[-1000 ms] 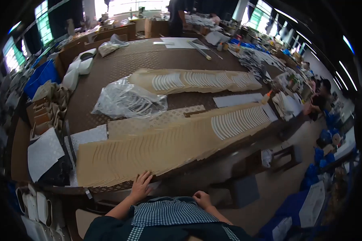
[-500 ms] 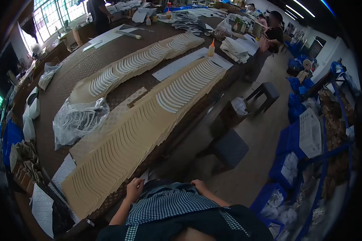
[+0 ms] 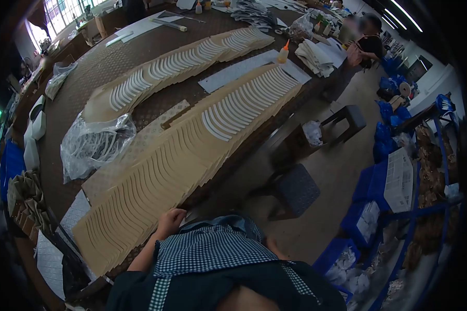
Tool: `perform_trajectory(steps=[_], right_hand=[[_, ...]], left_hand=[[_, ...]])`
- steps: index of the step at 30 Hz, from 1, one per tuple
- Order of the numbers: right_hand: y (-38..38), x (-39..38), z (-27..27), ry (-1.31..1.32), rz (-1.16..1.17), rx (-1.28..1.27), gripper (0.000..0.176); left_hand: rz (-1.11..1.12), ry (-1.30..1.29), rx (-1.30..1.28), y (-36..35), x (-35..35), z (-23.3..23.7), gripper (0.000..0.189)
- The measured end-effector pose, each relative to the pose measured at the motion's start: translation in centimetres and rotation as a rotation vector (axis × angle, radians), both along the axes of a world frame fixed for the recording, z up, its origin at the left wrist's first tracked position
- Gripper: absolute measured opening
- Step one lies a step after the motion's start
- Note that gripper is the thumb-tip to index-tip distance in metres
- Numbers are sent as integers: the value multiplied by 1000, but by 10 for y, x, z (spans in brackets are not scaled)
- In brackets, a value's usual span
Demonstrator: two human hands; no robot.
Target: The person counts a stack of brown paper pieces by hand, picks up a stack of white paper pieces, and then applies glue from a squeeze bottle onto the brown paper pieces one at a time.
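Observation:
My left hand [image 3: 170, 223] is closed in a loose curl at the near edge of the table, beside a long fan of overlapping tan sheets [image 3: 155, 176]. Anything inside its fingers is hidden. Only a bit of my right forearm [image 3: 278, 250] shows beside the checked apron [image 3: 213, 251]; the hand itself is hidden. Curved white strips [image 3: 244, 106] lie on the far part of the tan sheets, while the near part shows bare, wavy edges. At the far end stands a glue bottle [image 3: 283, 53] with an orange tip.
A second fan of sheets with white strips [image 3: 176, 65] lies farther back. A clear plastic bag of pale strips [image 3: 96, 145] sits to the left. Stools [image 3: 296, 189] stand right of the table, with blue crates [image 3: 360, 220] and shelving beyond. A person [image 3: 368, 44] stands at the far right.
The view has shifted. My left hand has moved up and slightly left in view, still curled. My right hand, visible before at the apron's edge, has dropped back out of sight.

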State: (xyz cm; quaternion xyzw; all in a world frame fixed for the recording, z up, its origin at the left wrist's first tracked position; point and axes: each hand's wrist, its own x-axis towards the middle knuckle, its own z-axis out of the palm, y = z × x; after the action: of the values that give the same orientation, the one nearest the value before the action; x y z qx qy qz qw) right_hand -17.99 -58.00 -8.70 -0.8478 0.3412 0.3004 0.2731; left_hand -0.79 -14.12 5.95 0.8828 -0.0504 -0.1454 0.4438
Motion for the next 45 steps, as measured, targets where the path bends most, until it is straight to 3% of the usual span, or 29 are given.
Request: perform_trajectory(steps=[9, 18, 23, 25, 35, 39, 45], right_hand=[[-100, 84, -14, -78, -101, 86, 27], [-203, 216, 20, -174, 154, -63, 27], [-210, 250, -5, -156, 258, -59, 29], [-198, 264, -25, -194, 326, -52, 28], [-120, 314, -8, -165, 475, 104, 26], [-149, 329, -2, -162, 466, 58, 25], [-197, 409, 18, -270, 453, 26, 24]], left_hand=[[51, -30, 5, -82, 49, -2, 19], [78, 71, -56, -181, 63, 1, 20], [294, 77, -118, -175, 52, -9, 16], [383, 73, -164, -170, 60, 8, 16], [359, 50, -202, -140, 122, 35, 19], [220, -24, -133, -147, 128, 13, 18], [282, 19, -183, -159, 148, 19, 19]])
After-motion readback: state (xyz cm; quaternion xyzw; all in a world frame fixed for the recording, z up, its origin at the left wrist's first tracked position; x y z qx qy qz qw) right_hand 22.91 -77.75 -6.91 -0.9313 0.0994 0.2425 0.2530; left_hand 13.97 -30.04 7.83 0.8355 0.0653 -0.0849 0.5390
